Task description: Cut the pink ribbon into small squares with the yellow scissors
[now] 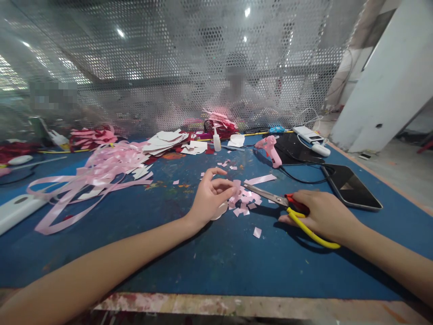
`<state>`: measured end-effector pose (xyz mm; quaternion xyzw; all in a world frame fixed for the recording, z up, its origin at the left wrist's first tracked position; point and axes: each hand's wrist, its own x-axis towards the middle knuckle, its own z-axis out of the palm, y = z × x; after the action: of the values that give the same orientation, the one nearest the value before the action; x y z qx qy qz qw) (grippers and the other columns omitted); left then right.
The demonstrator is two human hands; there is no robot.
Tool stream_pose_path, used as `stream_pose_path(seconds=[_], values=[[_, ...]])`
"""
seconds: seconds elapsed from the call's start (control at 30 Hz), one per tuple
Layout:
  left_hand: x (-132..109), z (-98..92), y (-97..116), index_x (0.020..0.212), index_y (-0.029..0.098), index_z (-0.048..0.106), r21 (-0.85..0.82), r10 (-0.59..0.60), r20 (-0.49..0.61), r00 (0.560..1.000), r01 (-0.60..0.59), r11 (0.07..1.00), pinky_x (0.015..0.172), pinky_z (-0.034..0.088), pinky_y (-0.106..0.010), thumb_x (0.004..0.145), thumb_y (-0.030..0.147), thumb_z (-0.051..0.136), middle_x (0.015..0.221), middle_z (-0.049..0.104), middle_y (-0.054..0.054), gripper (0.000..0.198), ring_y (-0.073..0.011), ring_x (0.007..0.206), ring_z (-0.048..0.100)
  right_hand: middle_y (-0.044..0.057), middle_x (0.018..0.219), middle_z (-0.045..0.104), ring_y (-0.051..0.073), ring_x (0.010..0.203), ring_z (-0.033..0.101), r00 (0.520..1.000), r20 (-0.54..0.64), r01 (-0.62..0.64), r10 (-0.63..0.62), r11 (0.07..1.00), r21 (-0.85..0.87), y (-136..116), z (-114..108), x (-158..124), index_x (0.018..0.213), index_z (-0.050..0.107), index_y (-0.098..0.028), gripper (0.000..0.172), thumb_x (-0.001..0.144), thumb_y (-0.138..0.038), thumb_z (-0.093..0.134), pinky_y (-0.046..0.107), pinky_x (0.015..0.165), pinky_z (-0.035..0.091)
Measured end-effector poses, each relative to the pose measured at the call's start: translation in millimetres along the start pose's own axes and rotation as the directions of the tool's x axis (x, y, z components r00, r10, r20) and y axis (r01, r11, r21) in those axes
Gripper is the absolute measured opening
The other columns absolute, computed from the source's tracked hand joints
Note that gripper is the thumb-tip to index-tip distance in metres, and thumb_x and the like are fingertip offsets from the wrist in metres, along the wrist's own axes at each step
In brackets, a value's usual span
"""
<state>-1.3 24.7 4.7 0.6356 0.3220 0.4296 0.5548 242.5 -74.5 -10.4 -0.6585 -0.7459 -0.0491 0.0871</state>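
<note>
My left hand [213, 194] pinches a short piece of pink ribbon [237, 186] between thumb and fingers at the middle of the table. In my right hand [321, 214] is a pair of scissors [304, 228] with yellow and red handles, the blades pointing left toward that ribbon. The blades look closed or nearly so. Under and beside my left fingers lies a heap of small pink ribbon pieces [245, 203]. One loose square [257, 232] lies nearer me. Behind the scissor tips rests a longer pink strip [265, 179]. A pale round disc [219, 211] is partly hidden by my left hand.
Long pink ribbon loops [108, 164] lie left, beside white paper pieces [164, 142]. A pink glue gun [270, 150], a small white bottle [217, 141] and a phone [352, 186] stand or lie behind and right. A perforated metal screen [169, 67] rises at the back.
</note>
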Motion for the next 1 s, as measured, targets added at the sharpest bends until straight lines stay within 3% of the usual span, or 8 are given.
stream_pose_path(seconds=[0.2,0.47,0.7,1.0], values=[[-1.1,0.7,0.5,0.095,0.02,0.039,-0.017,-0.007,0.059,0.998,0.008,1.0,0.064,0.05,-0.026,0.068,0.02,0.069,0.072,0.067,0.001,0.04,-0.0148,0.068,0.066,0.003,0.063,0.057,0.017,0.055,0.051,1.0,0.002,0.025,-0.025,1.0,0.011,-1.7,0.1,-0.9,0.062,0.045,-0.022,0.044,0.078,-0.063,0.045,0.027,0.05,0.023],[1.2,-0.6,-1.0,0.095,0.019,0.04,-0.026,-0.003,-0.022,1.0,0.003,1.0,0.061,0.05,-0.022,0.066,0.022,0.072,0.072,0.067,0.001,0.043,-0.0126,0.062,0.066,0.002,0.064,0.057,0.017,0.056,0.051,0.998,0.056,0.004,-0.005,1.0,0.015,-2.4,-1.0,-0.9,0.063,0.042,-0.022,0.044,0.078,-0.063,0.044,0.026,0.051,0.022],[-0.1,1.4,-3.6,0.095,0.02,0.04,-0.028,-0.03,0.109,0.994,0.033,0.999,0.061,0.052,-0.023,0.065,0.016,0.072,0.073,0.07,0.0,0.044,-0.0148,0.065,0.068,0.001,0.063,0.055,0.016,0.055,0.05,0.998,0.046,0.038,-0.039,0.999,0.011,-1.5,2.0,-1.5,0.062,0.042,-0.021,0.045,0.08,-0.063,0.041,0.027,0.05,0.021],[-0.2,1.2,-4.4,0.095,0.02,0.04,-0.045,-0.046,0.14,0.989,0.053,0.998,0.059,0.049,-0.021,0.065,0.012,0.07,0.072,0.07,0.001,0.044,-0.0123,0.062,0.066,0.001,0.06,0.054,0.014,0.05,0.048,0.994,-0.022,0.107,-0.107,0.994,-0.001,-1.0,6.2,-3.4,0.061,0.047,-0.02,0.047,0.082,-0.062,0.04,0.026,0.05,0.019]])
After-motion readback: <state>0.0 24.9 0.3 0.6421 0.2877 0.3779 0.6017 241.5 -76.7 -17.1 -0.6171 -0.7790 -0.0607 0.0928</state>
